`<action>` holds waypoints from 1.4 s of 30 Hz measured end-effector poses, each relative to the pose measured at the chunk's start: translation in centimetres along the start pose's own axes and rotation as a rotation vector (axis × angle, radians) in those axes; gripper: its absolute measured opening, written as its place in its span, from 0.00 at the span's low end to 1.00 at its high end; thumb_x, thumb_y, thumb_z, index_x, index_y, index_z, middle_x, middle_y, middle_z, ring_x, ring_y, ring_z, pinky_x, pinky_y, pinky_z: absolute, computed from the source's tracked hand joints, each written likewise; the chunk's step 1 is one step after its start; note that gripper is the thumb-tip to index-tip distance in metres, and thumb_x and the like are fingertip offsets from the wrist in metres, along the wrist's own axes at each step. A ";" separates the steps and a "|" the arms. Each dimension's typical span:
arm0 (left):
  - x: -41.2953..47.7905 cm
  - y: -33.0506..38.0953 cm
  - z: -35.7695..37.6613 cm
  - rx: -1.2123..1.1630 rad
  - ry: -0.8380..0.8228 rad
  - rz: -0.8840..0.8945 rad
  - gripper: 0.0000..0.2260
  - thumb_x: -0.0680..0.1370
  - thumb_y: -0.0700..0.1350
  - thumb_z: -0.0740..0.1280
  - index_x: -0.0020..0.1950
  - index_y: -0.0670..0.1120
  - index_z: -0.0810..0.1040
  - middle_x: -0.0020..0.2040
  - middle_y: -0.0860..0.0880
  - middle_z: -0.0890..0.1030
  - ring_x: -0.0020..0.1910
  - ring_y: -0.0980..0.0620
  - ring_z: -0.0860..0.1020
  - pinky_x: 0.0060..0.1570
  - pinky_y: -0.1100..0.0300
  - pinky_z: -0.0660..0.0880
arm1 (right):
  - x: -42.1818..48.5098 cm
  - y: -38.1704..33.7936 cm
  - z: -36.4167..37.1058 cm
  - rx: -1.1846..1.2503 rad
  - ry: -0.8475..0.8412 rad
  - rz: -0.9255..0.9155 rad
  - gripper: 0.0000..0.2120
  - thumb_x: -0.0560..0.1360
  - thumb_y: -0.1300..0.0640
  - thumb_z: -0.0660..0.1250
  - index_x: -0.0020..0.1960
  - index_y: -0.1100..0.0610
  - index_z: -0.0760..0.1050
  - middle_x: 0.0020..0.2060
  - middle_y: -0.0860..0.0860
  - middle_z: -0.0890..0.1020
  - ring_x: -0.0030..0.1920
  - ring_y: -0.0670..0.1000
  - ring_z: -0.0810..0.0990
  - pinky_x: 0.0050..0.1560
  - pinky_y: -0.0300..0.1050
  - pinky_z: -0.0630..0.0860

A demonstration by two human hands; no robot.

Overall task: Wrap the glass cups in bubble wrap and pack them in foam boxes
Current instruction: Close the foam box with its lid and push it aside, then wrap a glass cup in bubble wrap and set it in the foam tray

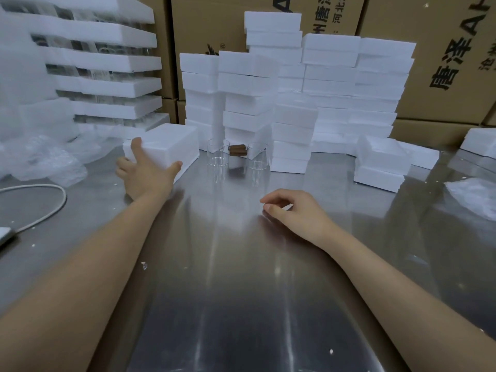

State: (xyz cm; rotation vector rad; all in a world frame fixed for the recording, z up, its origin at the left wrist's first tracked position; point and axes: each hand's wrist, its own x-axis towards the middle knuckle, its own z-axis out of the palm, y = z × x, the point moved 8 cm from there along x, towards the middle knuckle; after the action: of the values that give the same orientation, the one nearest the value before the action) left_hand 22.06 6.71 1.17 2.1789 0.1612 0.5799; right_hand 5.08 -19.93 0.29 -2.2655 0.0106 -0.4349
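**Steel packing table: one foam box in hand, two glass cups beyond**

Stainless steel table fills the head view, backed by brown cardboard cartons printed with black lettering.

The left hand clasps a white foam box that sits on the steel. Its thumb presses the box's near long face, its forefinger reaches up to the top edge, and the remaining fingers curl at the box's left end. The right hand rests on the table nearer the camera and holds nothing. Its fingers are loosely curled, with the tips turned leftward.

Two clear glass cups stand upright on the table just past the left thumb tip, to its right. They are well beyond the right hand's fingertips. Their dark wooden handles point toward each other in the gap between them.

Behind the cups rise stacks of foam boxes in several columns. A short pile of foam boxes stands out past the right hand's knuckles, to the right.

Crumpled bubble wrap lies beyond the left hand's little finger, toward the left edge. Behind it is a tall pile of foam sheets with glassware between the layers. A white cable curves over the steel left of the left forearm. More crumpled clear wrap lies at the right edge.
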 end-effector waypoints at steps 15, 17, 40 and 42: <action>-0.8 2.3 2.1 0.198 -0.068 0.224 0.37 0.77 0.68 0.53 0.78 0.50 0.45 0.65 0.36 0.67 0.63 0.36 0.69 0.60 0.44 0.68 | 0.2 0.0 0.2 -0.043 -0.008 -0.024 0.07 0.75 0.59 0.67 0.45 0.48 0.81 0.40 0.40 0.82 0.39 0.39 0.78 0.42 0.29 0.71; -1.2 2.2 0.9 0.065 -0.026 0.202 0.32 0.80 0.62 0.53 0.78 0.45 0.51 0.67 0.37 0.67 0.64 0.37 0.69 0.59 0.43 0.68 | 0.0 -0.1 0.0 -0.055 -0.009 -0.024 0.07 0.75 0.60 0.67 0.45 0.49 0.81 0.43 0.42 0.82 0.40 0.38 0.78 0.43 0.28 0.70; 4.8 -7.4 -5.6 0.533 -0.019 0.001 0.18 0.77 0.42 0.59 0.65 0.38 0.72 0.76 0.32 0.44 0.76 0.36 0.40 0.73 0.42 0.40 | -1.3 -1.3 0.0 -0.123 -0.033 -0.068 0.07 0.76 0.63 0.66 0.47 0.55 0.82 0.47 0.49 0.82 0.45 0.47 0.80 0.45 0.26 0.70; 5.3 -7.5 -5.4 0.542 -0.010 -0.001 0.24 0.78 0.42 0.57 0.73 0.36 0.63 0.77 0.34 0.48 0.77 0.38 0.43 0.74 0.42 0.42 | -0.8 -1.2 0.0 -0.159 -0.023 -0.081 0.08 0.76 0.64 0.66 0.47 0.55 0.82 0.46 0.48 0.81 0.45 0.46 0.79 0.44 0.25 0.69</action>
State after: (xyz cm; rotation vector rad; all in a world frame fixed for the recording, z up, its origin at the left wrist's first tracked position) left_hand 24.95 16.95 0.04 2.7025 0.3473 0.5709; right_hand 4.18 -19.00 0.87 -2.4342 -0.0609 -0.4651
